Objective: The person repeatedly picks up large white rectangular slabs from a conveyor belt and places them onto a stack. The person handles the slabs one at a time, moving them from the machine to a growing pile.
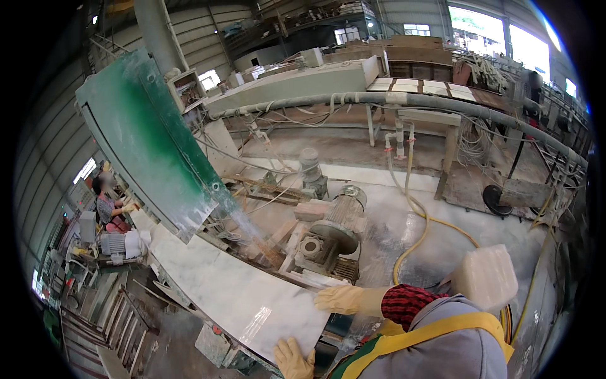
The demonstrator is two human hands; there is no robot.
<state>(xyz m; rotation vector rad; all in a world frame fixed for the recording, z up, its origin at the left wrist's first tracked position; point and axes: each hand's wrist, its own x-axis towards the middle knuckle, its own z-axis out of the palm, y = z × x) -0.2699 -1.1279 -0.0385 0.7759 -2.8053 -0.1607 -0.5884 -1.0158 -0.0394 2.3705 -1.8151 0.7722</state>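
Note:
A long white stone slab [230, 281] with a glossy surface runs from under a green machine housing [142, 132] toward me. My left hand [294, 360], in a cream rubber glove, lies on the slab's near end with its fingers spread. On the slab's far-side edge, close to that end, rests my right hand [341, 299], gloved alike, its fingers stretched out flat. The right forearm wears a red and black checked sleeve cuff [407, 304]. Neither hand wraps round anything.
Dusty motors [341, 218] stand beyond the slab. Yellow hoses [420, 234] trail over the wet floor. A pale block-shaped container [486, 275] is at the right. Another person [110, 205] stands at the slab line's far left. A metal rack [113, 328] sits lower left.

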